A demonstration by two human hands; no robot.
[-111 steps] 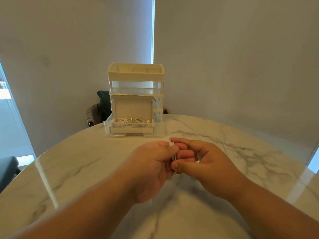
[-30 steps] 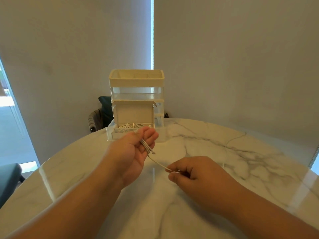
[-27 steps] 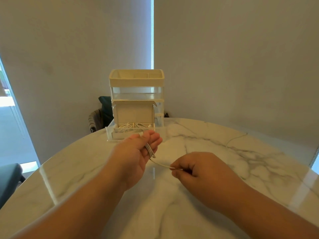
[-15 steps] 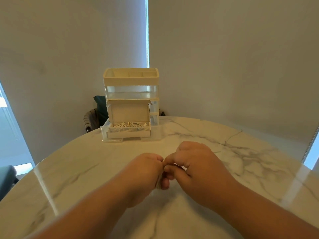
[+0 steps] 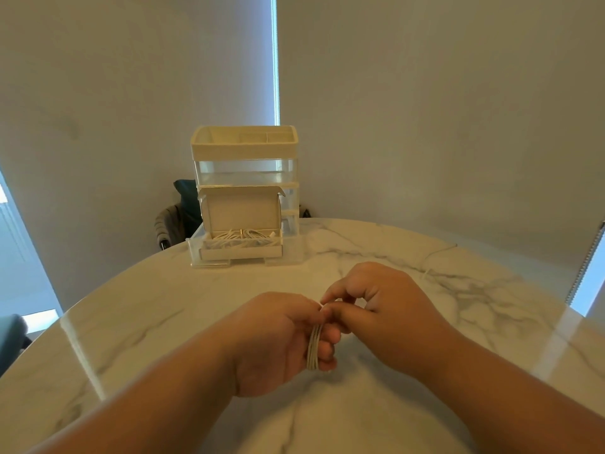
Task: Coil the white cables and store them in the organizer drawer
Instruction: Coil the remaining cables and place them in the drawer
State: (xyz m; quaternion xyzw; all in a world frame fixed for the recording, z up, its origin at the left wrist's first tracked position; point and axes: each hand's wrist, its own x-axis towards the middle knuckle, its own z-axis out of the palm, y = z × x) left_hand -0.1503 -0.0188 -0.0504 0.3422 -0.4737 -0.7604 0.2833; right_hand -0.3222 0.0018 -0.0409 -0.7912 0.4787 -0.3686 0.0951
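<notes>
1. The bench (image 5: 157,322) is a round slab of glossy white marble with grey veins. Bright window streaks reflect on its left and right sides.
2. The white cable (image 5: 313,347) is thin and smooth, wound into a flat bundle of several parallel loops. It stands on edge just above the bench, near the middle.
3. The left hand (image 5: 278,339) has its grip clamped on the bundle, with the fingers curled round the loops from the left.
4. The right hand (image 5: 383,309) meets it from the right. Its grip is pinched together on the cable's end at the top of the bundle, thumb against forefinger.
5. The organizer (image 5: 245,149) stands at the far edge. It is a boxy stack with a cream open tray on top and clear plastic walls below.
6. Its bottom drawer (image 5: 209,262) is clear and pulled out toward the near side. It holds a pale card box with its lid standing upright.
7. More coiled cables (image 5: 242,235) lie in that box.
8. A loose strand (image 5: 438,250) trails over the far right of the bench. Whether it joins the bundle cannot be told.
9. Bare marble lies between the hands and the drawer and out to both sides. The rim curves away on the left and right.
10. A dark chair back (image 5: 173,221) shows behind the far left edge.
</notes>
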